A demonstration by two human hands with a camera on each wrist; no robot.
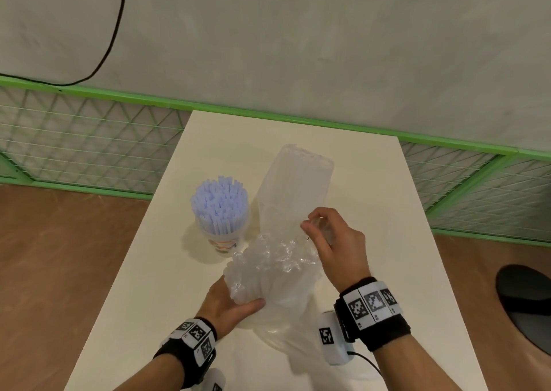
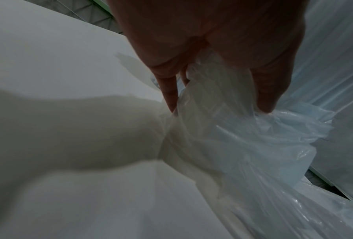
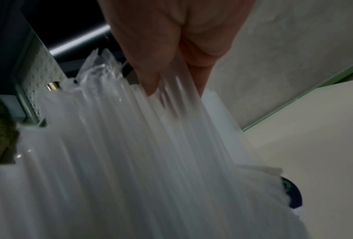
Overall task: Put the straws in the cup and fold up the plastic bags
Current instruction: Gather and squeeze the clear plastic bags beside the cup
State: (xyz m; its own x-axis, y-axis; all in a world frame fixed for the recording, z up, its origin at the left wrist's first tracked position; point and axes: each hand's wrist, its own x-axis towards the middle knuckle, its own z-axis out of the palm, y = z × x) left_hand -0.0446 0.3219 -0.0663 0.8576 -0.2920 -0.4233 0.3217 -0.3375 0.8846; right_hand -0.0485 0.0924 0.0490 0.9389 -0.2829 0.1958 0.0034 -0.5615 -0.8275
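The straw half of the job looks finished: a dense bunch of pale lilac-blue plastic straws stands upright in a translucent plastic cup with an orange wavy band near its base, left of centre on the cream rectangular worktop. What remains, by my reading, is the folding, and it is barely begun. The clear, thin, crinkled plastic bag is partly raised off the worktop just right of the cup, apart from it; its far end stands up smooth and rounded, its middle is bunched into shiny wrinkles, and its near end trails flat on the worktop between the two wrists. No flat crease or tidy fold shows anywhere. Whether this is one bag or several layered together I cannot tell. The left hand grips the gathered near part, thumb across the front and fingers behind, closed round the film. The right hand pinches the film higher up between thumb and curled fingers, holding that part aloft; in the right wrist view the plastic hangs below it in long blurred pleats.
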